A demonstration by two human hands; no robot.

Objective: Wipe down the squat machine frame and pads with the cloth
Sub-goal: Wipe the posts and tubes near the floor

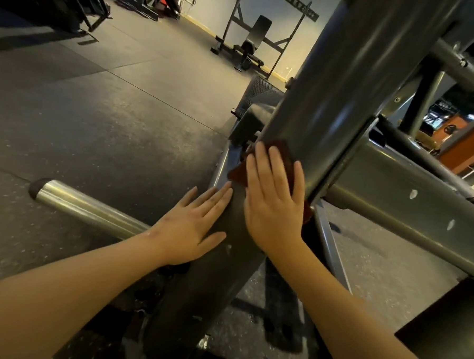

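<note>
Maroon cloth [237,175] is lying flat against the grey painted steel beam [343,86] of the squat machine frame, just below where a second square tube [396,193] is crossing it. The right hand [273,205] is pressing the cloth onto the beam, palm flat and fingers straight and slightly spread, covering most of the fabric so that only its corners are showing. The left hand [191,228] is resting flat on the beam just beside the right one, fingers straight and close together, thumb out, holding nothing. The beam's paint is looking smooth and glossy, catching light in streaks. A round chrome peg [80,206] with a dark end cap is sticking out to the left of the beam. Speckled black rubber floor tiles [89,104] are lying under the beam, and a black rack [253,41] is standing by the wall beyond its far end.
</note>
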